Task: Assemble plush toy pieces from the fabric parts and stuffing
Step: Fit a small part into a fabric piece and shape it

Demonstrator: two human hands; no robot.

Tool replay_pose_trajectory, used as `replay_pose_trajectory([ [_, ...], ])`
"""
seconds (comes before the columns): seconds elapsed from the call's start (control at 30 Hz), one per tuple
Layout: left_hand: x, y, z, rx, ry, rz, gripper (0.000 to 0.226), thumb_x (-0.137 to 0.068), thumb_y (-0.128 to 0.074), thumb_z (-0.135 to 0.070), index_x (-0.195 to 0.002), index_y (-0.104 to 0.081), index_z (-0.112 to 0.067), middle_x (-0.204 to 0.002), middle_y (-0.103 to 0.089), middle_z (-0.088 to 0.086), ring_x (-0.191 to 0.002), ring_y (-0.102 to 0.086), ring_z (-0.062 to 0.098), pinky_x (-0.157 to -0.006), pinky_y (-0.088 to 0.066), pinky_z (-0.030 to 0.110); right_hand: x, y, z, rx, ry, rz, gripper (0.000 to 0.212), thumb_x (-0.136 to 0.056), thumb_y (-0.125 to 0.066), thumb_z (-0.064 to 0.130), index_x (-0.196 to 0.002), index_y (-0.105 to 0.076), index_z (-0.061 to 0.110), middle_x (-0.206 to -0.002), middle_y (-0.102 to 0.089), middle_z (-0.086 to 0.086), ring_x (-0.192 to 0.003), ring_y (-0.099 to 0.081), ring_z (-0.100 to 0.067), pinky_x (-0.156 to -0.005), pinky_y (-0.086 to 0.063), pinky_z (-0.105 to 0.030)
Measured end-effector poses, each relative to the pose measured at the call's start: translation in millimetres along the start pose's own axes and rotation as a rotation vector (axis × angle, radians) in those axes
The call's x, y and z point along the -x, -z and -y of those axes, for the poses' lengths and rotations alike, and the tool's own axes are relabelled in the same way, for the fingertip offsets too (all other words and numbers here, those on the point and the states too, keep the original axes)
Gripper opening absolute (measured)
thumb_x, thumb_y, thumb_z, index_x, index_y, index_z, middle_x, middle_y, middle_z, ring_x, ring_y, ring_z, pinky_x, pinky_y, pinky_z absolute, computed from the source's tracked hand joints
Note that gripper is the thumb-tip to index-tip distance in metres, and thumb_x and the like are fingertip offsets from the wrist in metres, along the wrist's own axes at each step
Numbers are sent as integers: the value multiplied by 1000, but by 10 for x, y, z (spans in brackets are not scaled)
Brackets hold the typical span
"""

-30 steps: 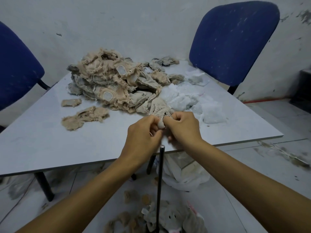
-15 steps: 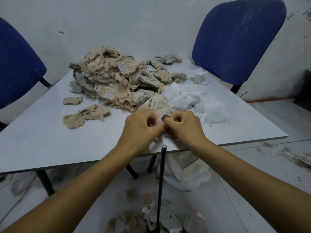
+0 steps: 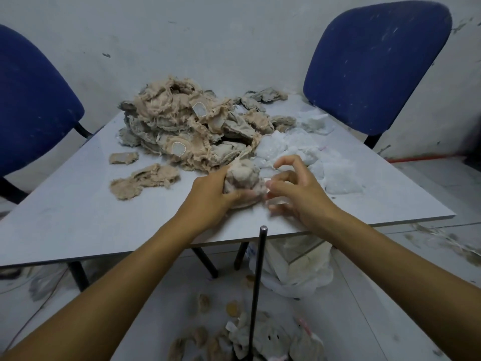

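No writing, brand, number or sign can be read anywhere in the view — the pale patches on the fabric pieces point(image 3: 187, 131) carry no legible marks, and the small tag among the plush toys on the floor point(image 3: 263, 340) is too blurred to make out.
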State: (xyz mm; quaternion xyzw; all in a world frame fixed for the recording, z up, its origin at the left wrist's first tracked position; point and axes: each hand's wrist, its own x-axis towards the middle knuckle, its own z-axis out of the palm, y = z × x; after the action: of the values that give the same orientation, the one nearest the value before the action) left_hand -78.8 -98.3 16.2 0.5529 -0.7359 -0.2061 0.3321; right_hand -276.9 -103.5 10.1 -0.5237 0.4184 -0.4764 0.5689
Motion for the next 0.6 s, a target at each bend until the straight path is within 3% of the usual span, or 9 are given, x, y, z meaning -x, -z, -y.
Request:
replay_pose_trajectory([
  [0.13, -25, -54, 14, 108, 92, -20, 30, -74, -81, -47, -100, -67, -40, -91, -67, -26, -88, -60, -8, -68, -41, 8, 88, -95, -81, 341, 229, -57, 10, -91, -68, 9, -90, -74, 17, -84, -67, 1, -82, -68, -22, -67, -62, -45],
  [0.27, 2, -115, 24, 254, 124, -39, 37, -66, -90, -27, -93, -70, -42, -94, -74, -18, -92, -66, -1, -83, -52, 24, 87, -126, -109, 450, 316, -161, 6, -90, -72, 17, -90, -78, 17, -90, -70, 2, -78, -68, -13, -66, -62, -45],
  [0.37, 32, -148, 14, 313, 91, -68, 40, -65, -90, -17, -94, -72, -39, -91, -75, -17, -88, -69, 1, -83, -56, 29, 67, -141, -122, 685, 379, -185, 10, -88, -74, 27, -83, -78, 19, -81, -67, -2, -76, -65, -14, -71, -58, -48],
  [0.47, 37, -137, 22, 456, 112, -97, 46, -68, -87, -5, -105, -73, -26, -96, -77, -8, -93, -72, 10, -90, -57, 41, 50, -136, -60, 682, 372, -124, 4, -88, -75, 28, -88, -78, 30, -79, -68, 3, -75, -67, -13, -64, -60, -43],
  [0.53, 20, -128, 39, 526, 137, -107, 42, -70, -84, -3, -106, -73, -22, -98, -77, -3, -96, -73, 17, -94, -55, 47, 63, -139, -46, 563, 344, -116, 14, -88, -75, 25, -86, -75, 39, -73, -71, 5, -70, -69, -12, -56, -61, -36],
  [0.6, 16, -149, 50, 554, 155, -100, 39, -74, -82, -1, -107, -73, -20, -100, -77, -2, -98, -72, 19, -96, -54, 48, 85, -176, -74, 413, 298, -168, 14, -89, -73, 21, -85, -72, 35, -67, -70, 2, -63, -70, -14, -51, -60, -32],
])
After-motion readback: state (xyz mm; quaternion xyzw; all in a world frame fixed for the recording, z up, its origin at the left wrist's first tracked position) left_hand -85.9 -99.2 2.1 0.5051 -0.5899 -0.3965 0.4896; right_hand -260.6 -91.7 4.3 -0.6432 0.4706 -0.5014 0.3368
